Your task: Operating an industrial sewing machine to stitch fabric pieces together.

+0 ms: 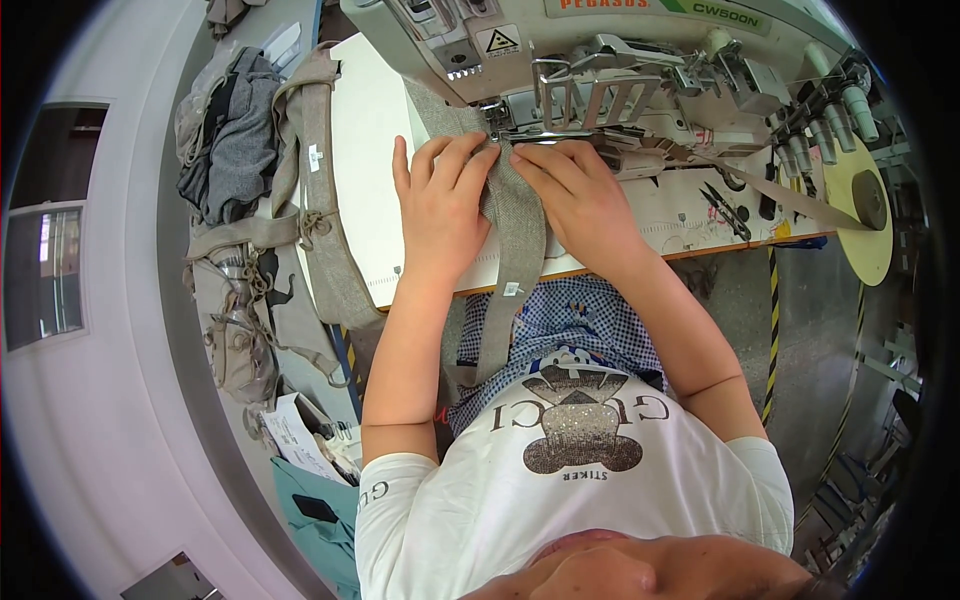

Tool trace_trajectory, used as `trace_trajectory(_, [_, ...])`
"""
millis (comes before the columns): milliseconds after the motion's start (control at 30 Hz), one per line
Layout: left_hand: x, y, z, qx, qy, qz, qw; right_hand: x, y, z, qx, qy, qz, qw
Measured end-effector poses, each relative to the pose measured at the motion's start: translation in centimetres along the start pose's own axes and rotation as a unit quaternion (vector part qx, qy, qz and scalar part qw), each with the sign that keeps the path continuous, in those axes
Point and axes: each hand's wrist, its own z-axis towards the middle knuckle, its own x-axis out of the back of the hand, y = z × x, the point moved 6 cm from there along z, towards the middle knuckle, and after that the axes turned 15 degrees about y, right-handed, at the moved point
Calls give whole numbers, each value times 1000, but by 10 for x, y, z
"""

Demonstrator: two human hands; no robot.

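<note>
A grey woven fabric strip runs from under the needle area of a sewing machine over the table edge to my lap. It carries a small white label. My left hand lies on the left side of the strip, fingers spread and flat, fingertips close to the presser foot. My right hand is at the strip's right side, fingers together and pressed to its edge just in front of the machine. Its thumb is hidden. More of the grey fabric lies beyond my left fingers, toward the machine.
Small scissors lie on the white table, right of my hands. A tape reel stands at the far right. Another grey strip hangs over the table's left side, beside a pile of dark grey cloth.
</note>
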Motion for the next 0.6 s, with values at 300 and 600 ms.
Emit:
trace_trajectory(300, [-2, 2, 1, -7, 19, -71, 997, 0, 0, 0, 3, 3, -2, 1000])
trace_trajectory(600, [0, 1, -1, 16, 38, -123, 992, -1, -2, 1, 10, 0, -1, 1000])
